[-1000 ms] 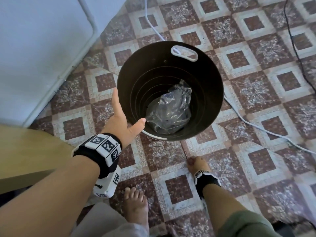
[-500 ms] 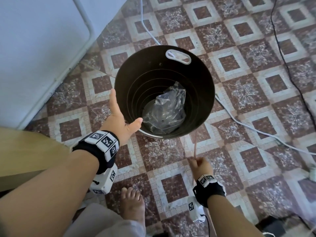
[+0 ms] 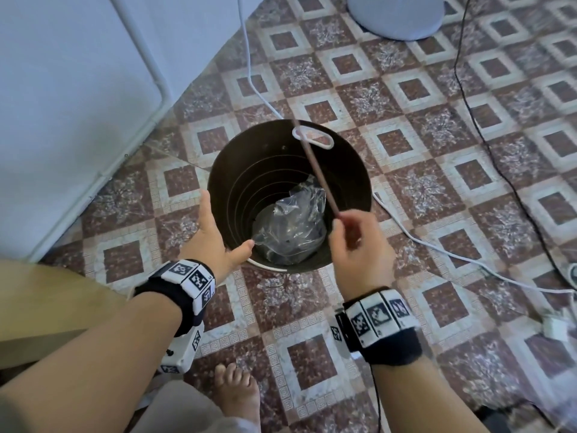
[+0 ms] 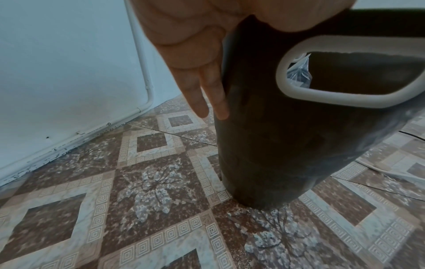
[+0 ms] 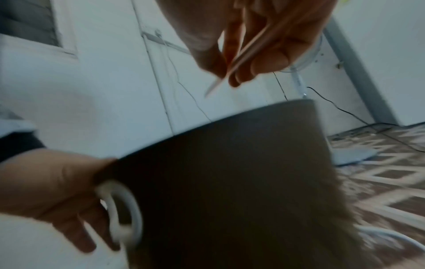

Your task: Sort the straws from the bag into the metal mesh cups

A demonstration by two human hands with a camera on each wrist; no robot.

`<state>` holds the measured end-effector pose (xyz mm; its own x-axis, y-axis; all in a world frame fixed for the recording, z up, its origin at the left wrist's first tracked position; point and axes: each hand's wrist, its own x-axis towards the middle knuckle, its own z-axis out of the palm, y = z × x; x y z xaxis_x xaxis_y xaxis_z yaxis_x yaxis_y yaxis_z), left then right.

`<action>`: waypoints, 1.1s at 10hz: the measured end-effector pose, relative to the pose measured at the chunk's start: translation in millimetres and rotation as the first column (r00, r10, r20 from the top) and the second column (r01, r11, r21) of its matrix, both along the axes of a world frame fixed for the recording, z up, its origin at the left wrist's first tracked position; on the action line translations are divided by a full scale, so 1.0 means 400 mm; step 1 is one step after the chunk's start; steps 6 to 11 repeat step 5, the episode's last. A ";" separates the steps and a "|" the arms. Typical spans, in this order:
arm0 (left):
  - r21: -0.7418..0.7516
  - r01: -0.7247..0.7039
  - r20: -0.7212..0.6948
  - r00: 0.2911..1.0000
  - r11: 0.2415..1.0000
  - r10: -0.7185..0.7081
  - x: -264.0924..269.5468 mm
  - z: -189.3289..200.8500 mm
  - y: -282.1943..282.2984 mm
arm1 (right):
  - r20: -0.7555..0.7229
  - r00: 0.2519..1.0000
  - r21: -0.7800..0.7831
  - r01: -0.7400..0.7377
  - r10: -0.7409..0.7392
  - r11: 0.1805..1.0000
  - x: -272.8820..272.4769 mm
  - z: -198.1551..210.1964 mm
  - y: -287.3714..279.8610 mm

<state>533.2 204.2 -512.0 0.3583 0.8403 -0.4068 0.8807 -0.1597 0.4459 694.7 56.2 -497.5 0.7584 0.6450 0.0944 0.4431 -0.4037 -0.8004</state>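
A dark round bin stands on the tiled floor with a crumpled clear plastic bag at its bottom. My left hand holds the bin's near-left rim, thumb inside and straight fingers down the outer wall. My right hand pinches the lower end of one thin brown straw, which slants up across the bin's mouth towards its white handle. In the right wrist view the straw lies blurred between thumb and fingers above the bin. No mesh cups are in view.
A white cable and a black cable run over the floor to the right of the bin. A round fan base stands behind it. A wall with a white pipe is on the left, a wooden tabletop at near left, my bare foot below.
My right hand has come up off the floor with the straw and now holds it over the bin's mouth. My left hand has stayed on the rim.
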 end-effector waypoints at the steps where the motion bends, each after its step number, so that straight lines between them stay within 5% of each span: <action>1: -0.020 0.012 -0.003 1.000 1.000 -0.012 0.001 0.006 0.002 | 0.050 0.990 -0.137 -0.121 0.129 0.983 0.003 0.050 0.100; 2: -0.008 0.029 -0.028 0.999 1.000 -0.029 -0.001 0.001 0.014 | 0.041 0.971 -0.404 -0.198 0.234 0.893 0.014 0.062 0.182; 4: 0.049 0.079 -0.145 0.987 0.996 -0.071 0.002 0.015 0.027 | 0.004 0.940 -0.559 -0.280 0.340 0.781 -0.001 0.041 0.185; 5: 0.106 0.097 -0.052 0.994 0.990 -0.092 0.002 0.057 0.034 | -0.045 0.943 -0.508 -0.307 0.330 0.805 -0.013 0.051 0.143; 11: 0.106 0.097 -0.052 0.994 0.990 -0.092 0.002 0.057 0.034 | -0.045 0.943 -0.508 -0.307 0.330 0.805 -0.013 0.051 0.143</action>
